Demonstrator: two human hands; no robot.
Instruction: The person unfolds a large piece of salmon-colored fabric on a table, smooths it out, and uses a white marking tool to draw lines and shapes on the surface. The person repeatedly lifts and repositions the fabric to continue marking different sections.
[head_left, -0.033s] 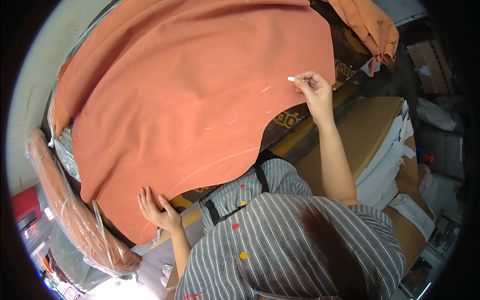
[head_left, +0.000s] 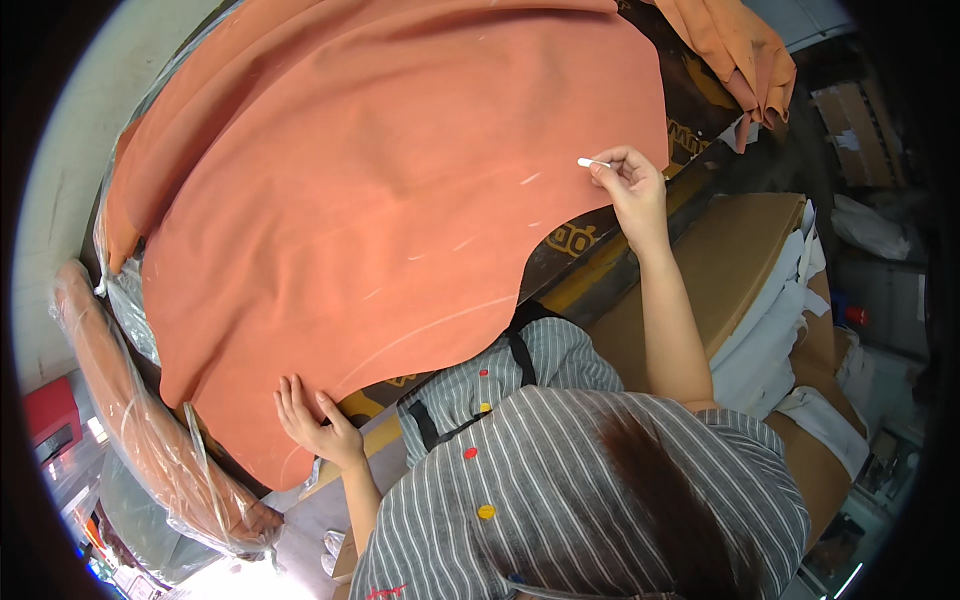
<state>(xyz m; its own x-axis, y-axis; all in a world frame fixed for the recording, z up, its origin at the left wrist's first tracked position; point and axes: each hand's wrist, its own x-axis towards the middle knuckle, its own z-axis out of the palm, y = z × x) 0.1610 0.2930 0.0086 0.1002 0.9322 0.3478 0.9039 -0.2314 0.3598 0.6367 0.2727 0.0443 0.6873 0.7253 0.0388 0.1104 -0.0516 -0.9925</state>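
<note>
A large salmon-orange leather hide lies spread in front of me, its far and left parts folded in soft ridges. Several short white chalk strokes and one long curved line mark its near right part. My right hand pinches a white piece of chalk between thumb and fingers, over the hide's right side. Flat on the hide's near left edge rests my left hand, fingers stretched out and holding nothing.
Beneath the hide shows a dark surface with yellow lettering. A plastic-wrapped orange roll lies at the left. Another crumpled orange hide hangs at the far right. A cardboard box with white sheets stands on my right.
</note>
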